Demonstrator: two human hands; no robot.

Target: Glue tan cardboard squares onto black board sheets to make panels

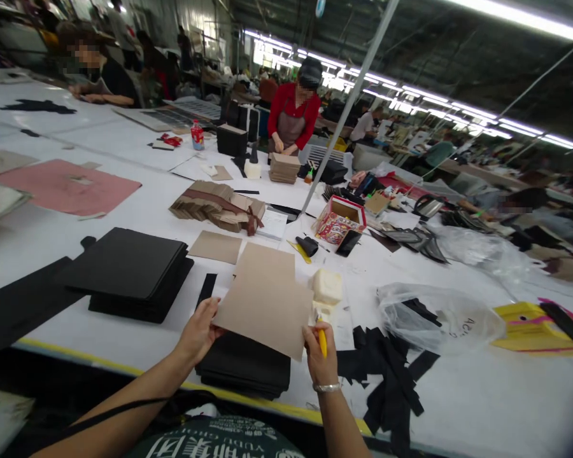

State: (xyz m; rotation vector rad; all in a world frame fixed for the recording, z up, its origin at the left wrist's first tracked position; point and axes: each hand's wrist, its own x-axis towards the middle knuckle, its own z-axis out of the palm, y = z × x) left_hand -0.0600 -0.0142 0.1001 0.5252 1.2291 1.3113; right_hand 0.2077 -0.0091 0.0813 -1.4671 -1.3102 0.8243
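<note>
A tan cardboard sheet [267,305] is held tilted in front of me. My left hand [201,329] pinches its left corner. On the right edge, my right hand [322,350] grips the sheet and also keeps a yellow-handled tool [322,338] in its fingers; the tool's tip is hard to make out. Below the sheet lies a stack of black panels [246,369], partly covered by it. To the left sits a taller stack of black panels [128,264]. A smaller cardboard piece [214,247] lies flat just beyond.
Black fabric strips [391,381] and a clear plastic bag [439,318] lie on the right. A cream block [327,286] and a printed box [340,219] stand farther back. Bundled cardboard pieces [214,207] lie mid-table. Across the table works a person in red [293,114].
</note>
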